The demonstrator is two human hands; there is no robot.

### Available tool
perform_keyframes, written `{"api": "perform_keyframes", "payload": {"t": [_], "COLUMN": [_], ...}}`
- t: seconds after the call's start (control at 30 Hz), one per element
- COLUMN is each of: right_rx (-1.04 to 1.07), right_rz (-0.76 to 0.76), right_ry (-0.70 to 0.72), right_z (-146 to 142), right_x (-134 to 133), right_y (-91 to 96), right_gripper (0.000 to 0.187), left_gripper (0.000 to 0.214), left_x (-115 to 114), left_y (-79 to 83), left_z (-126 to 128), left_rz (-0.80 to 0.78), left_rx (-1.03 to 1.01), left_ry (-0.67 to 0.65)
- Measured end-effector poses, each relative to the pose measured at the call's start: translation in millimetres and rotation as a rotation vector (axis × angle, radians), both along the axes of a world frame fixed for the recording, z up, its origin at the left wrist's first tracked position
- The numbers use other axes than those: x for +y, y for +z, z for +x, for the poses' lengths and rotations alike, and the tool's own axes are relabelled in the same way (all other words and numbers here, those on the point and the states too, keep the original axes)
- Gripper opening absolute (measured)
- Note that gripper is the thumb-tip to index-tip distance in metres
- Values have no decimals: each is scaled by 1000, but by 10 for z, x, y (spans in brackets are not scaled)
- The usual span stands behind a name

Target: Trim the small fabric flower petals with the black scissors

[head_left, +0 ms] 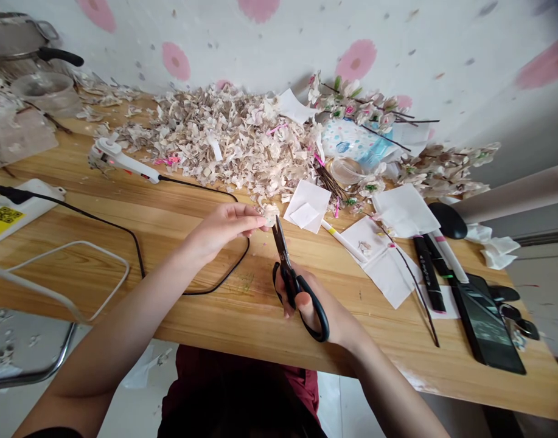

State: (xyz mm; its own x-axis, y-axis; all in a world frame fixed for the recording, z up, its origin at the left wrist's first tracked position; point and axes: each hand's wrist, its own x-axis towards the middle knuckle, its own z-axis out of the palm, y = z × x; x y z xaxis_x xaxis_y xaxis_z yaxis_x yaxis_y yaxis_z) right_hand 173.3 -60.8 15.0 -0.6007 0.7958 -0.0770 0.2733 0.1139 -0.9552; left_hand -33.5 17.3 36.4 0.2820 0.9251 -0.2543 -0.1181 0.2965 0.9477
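Between the thumb and fingers of my left hand (224, 228) is a small pale petal-like piece (270, 214). My right hand (308, 304) grips black-handled scissors (285, 261), with the thumb through one loop. The blades point up and away from me, and their tips touch or nearly touch the pale piece's lower right edge; I cannot tell whether they are cutting it. Just beyond both hands spreads a big heap of similar pale, dry-looking pieces (215, 134). White paper squares (313, 198) lie to the right of the scissor tips.
A white glue gun (123, 159) rests at the left, its black cord looping close to my left forearm. At the right are flowering twigs (352, 106), a bare twig (411, 274), markers (429, 274) and a phone (488, 322). A power strip (23, 207) lies far left.
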Motion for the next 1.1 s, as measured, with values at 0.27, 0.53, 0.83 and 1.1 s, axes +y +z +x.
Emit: {"api": "perform_keyframes", "payload": {"t": [0.27, 0.53, 0.83, 1.1], "right_rx": [6, 37, -33, -60], "right_rz": [-18, -32, -34, 7], "right_ry": [14, 9, 26, -12], "right_z": [12, 3, 22, 28], "right_x": [10, 26, 61, 85], "right_y": [10, 41, 116, 105], "right_gripper": [69, 67, 68, 66], "left_gripper": [14, 17, 12, 15], "left_x": [-11, 4, 42, 40], "left_y": [23, 56, 105, 49], "left_z": [14, -7, -112, -91], "left_rz": [53, 2, -87, -107], "left_rx": [70, 53, 22, -22], "left_ry": [-86, -134, -214, -172]}}
